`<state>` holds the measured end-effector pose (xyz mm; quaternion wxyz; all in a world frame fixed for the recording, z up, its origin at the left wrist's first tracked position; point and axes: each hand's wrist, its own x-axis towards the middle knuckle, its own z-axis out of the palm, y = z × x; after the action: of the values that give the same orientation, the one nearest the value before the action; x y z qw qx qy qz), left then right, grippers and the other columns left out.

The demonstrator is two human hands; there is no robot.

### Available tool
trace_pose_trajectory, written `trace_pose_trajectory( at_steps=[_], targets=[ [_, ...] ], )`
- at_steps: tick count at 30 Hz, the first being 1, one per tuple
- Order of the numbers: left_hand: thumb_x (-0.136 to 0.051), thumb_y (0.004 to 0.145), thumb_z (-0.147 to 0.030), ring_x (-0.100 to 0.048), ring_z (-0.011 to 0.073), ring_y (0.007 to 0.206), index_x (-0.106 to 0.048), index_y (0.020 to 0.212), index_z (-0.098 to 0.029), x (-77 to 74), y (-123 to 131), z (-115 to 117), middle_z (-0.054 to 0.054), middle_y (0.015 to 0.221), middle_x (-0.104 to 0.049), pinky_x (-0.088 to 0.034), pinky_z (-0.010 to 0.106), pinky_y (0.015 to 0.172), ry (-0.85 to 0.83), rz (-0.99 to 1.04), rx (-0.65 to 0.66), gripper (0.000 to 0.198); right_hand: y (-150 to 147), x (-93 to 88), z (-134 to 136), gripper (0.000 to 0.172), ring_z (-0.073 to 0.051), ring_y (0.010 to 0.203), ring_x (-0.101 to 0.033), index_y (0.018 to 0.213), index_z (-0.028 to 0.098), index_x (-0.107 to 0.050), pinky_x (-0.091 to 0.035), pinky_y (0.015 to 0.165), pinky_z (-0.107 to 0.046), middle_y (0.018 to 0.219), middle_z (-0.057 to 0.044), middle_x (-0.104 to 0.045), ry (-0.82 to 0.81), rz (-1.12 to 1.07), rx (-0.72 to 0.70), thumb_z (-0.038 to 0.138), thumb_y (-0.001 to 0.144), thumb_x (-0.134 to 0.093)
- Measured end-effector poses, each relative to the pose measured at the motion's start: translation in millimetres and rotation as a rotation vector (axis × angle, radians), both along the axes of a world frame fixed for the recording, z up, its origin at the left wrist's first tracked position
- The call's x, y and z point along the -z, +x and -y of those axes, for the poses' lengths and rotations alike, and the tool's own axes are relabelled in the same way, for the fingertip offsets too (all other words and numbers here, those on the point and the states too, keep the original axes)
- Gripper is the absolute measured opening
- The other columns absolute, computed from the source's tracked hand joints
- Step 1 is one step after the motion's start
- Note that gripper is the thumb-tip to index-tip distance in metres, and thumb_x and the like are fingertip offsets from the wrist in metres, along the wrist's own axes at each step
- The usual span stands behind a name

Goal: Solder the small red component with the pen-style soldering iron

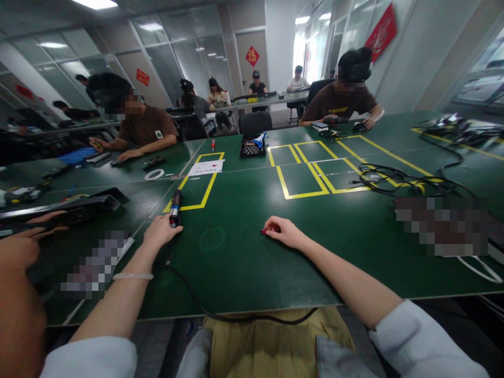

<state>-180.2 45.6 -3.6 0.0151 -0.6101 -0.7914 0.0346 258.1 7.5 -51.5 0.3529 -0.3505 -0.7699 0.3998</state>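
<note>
Office-type rm w/ glass partitions point(181, 42), red paper decorations point(252, 55) & ppl point(256, 88) seated in the bkgd. A dark-green desk point(236, 278) spans the view, its near edge just before the wearer's lap point(271, 346).

L hand point(160, 232), L of centre & closer to the near edge than the far edge, appears closed round the near end of a black cylindrical tool point(176, 203); thumb shows, other fingertips hidden. Tool's long axis runs toward the far edge, tipped slightly R; its far end crosses, in view, the L side of a yellow tape rectangle point(192, 208). Can't tell if the tool touches the desk.

R hand point(286, 232) pinches a small red piece point(263, 231) btwn thumb & index finger; the piece pokes out L-ward. Key relation: piece is R of the tool, abt level w/ its near end, the 2 well apart. L hand is nearer the tool.

A black cable point(244, 318) runs from near the L wrist to the near edge, then along it. Beyond the hands: a white paper sheet point(207, 167), & by the far edge a black tray point(252, 154). 2 brown-shirted co-workers point(145, 123) sit at the far side; another person's arm point(19, 257) enters at the L. Cable pile point(459, 128) lies toward the far-R corner.
</note>
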Motion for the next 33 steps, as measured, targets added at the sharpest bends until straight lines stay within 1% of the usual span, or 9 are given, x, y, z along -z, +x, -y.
trace_pose_trajectory(
  at_steps=[3,7,11,15,19,22,25,29,33],
  targets=[
    [-0.052,0.075,-0.055,-0.057,0.0337,0.106,-0.050,0.126,-0.016,-0.5,30.6,9.0,0.018,0.122,-0.053,-0.048,0.041,0.082,0.039,-0.003,0.000,0.064,-0.5,0.9,0.1,0.009,-0.011,0.063,-0.052,0.091,0.016,-0.058,-0.041,0.059,-0.023,0.074,0.001,-0.058,-0.005,-0.008,0.002,0.020,0.082,-0.058],
    [-0.050,0.076,-0.055,-0.057,0.0313,0.103,-0.051,0.125,-0.019,-0.6,80.3,22.3,0.015,0.115,-0.054,-0.048,0.039,0.079,0.082,0.011,0.076,0.061,-0.4,2.3,-0.5,0.007,-0.011,0.062,-0.051,0.088,0.017,-0.057,-0.039,0.058,-0.022,0.071,0.002,-0.056,0.019,0.001,0.020,0.020,0.082,-0.058],
    [-0.050,0.078,-0.052,-0.054,0.0290,0.105,-0.049,0.125,-0.019,1.9,136.0,35.2,0.013,0.115,-0.053,-0.049,0.036,0.077,0.131,0.021,0.194,0.058,-0.3,3.1,-0.9,0.006,-0.010,0.062,-0.050,0.086,0.017,-0.056,-0.040,0.060,-0.022,0.073,0.002,-0.055,0.047,-0.008,0.024,0.018,0.081,-0.058],
    [-0.052,0.079,-0.049,-0.054,0.0260,0.102,-0.047,0.126,-0.019,5.8,191.0,47.0,0.012,0.112,-0.053,-0.047,0.033,0.075,0.167,0.035,0.333,0.056,-0.6,3.6,-1.0,0.005,-0.010,0.063,-0.049,0.084,0.018,-0.054,-0.040,0.061,-0.022,0.076,0.002,-0.054,0.087,-0.007,0.046,0.016,0.080,-0.056],
    [-0.057,0.078,-0.046,-0.054,0.0251,0.098,-0.044,0.127,-0.020,8.7,234.0,57.4,0.011,0.108,-0.053,-0.045,0.033,0.076,0.203,0.057,0.476,0.057,-0.4,2.1,-1.0,0.007,-0.011,0.064,-0.048,0.082,0.018,-0.052,-0.040,0.062,-0.023,0.076,0.002,-0.051,0.151,0.008,0.102,0.013,0.077,-0.054],
    [-0.058,0.078,-0.045,-0.054,0.0248,0.097,-0.044,0.126,-0.021,10.8,254.7,63.6,0.010,0.106,-0.053,-0.044,0.033,0.075,0.207,0.098,0.554,0.055,-0.1,0.4,-1.0,0.009,-0.011,0.063,-0.047,0.080,0.019,-0.049,-0.038,0.061,-0.023,0.074,0.002,-0.049,0.168,0.035,0.150,0.012,0.075,-0.053],
    [-0.058,0.079,-0.043,-0.054,0.0250,0.098,-0.042,0.129,-0.022,13.2,265.8,67.5,0.011,0.106,-0.053,-0.044,0.034,0.076,0.218,0.131,0.589,0.056,-0.5,-0.1,-0.9,0.011,-0.011,0.063,-0.044,0.077,0.019,-0.046,-0.037,0.060,-0.023,0.074,0.002,-0.047,0.184,0.066,0.163,0.012,0.073,-0.053],
    [-0.058,0.079,-0.041,-0.054,0.0252,0.098,-0.040,0.132,-0.020,16.3,268.8,69.1,0.011,0.108,-0.053,-0.044,0.034,0.077,0.220,0.154,0.597,0.060,-1.5,1.5,-0.6,0.013,-0.011,0.064,-0.045,0.077,0.019,-0.046,-0.037,0.061,-0.023,0.075,0.002,-0.047,0.202,0.093,0.124,0.011,0.071,-0.054],
    [-0.058,0.080,-0.040,-0.053,0.0251,0.100,-0.039,0.134,-0.021,18.9,266.9,68.7,0.011,0.109,-0.053,-0.044,0.034,0.079,0.219,0.176,0.594,0.060,0.6,2.0,-1.2,0.011,-0.011,0.066,-0.048,0.078,0.018,-0.050,-0.039,0.063,-0.023,0.078,0.001,-0.049,0.201,0.111,0.084,0.011,0.073,-0.056]
  ],
)
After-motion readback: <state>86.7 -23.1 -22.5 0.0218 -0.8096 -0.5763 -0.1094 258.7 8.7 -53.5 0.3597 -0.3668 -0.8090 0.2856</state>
